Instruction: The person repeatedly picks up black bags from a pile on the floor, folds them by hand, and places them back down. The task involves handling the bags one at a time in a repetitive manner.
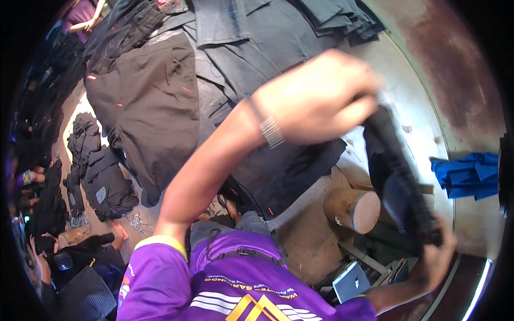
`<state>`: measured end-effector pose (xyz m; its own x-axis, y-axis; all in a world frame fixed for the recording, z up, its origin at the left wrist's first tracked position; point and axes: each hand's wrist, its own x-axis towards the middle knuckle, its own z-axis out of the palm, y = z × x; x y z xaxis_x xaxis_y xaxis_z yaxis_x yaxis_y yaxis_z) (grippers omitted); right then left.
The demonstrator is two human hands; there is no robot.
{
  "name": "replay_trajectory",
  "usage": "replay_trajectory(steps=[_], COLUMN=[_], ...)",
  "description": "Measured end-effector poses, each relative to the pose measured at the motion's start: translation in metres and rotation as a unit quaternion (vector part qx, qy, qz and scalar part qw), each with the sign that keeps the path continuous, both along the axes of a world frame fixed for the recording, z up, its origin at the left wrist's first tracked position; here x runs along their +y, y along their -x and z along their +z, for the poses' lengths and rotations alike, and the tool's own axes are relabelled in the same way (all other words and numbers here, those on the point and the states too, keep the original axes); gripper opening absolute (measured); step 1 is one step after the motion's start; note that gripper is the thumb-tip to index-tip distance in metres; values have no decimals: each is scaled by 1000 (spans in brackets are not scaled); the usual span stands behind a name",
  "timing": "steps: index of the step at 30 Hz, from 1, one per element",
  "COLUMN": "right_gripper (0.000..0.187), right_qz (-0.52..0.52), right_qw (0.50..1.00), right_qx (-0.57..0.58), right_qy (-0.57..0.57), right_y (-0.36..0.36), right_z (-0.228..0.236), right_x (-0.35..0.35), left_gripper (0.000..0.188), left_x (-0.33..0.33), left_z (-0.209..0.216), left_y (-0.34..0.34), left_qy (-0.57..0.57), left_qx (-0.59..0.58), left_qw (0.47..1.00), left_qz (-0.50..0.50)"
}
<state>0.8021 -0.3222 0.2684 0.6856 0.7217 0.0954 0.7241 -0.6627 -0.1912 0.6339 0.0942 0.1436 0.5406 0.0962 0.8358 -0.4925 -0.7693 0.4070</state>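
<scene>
i see dark trousers [155,101] spread across the far left. a dark garment [393,171] stretches from far to near on the right, beside a brown drum [342,208]. the left hand [332,96], far, looks curled closed on one end; the right hand [440,249], near, seems closed on the other. i judge a loose hold could drop it, or a wide swing catch the drum. blur hides the contact and the garment's cut.

L hand [332,99] blurred | R hand [441,250] blurred | dk garment [395,174] smeared, type unclr
</scene>
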Motion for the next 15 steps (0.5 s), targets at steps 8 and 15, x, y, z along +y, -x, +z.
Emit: replay_trajectory(steps=[8,15], right_gripper=[63,54], right_qz=[75,67], right_qw=[889,859], right_qx=[371,445], right_qy=[257,244], right_y=[131,130], right_z=[-413,-509], right_x=[83,88], left_gripper=[69,34], left_x=[-122,-230], left_z=[-363,-561], left_y=[172,412], left_qy=[9,488], left_qx=[769,571], left_qw=[637,433], left_qz=[55,498])
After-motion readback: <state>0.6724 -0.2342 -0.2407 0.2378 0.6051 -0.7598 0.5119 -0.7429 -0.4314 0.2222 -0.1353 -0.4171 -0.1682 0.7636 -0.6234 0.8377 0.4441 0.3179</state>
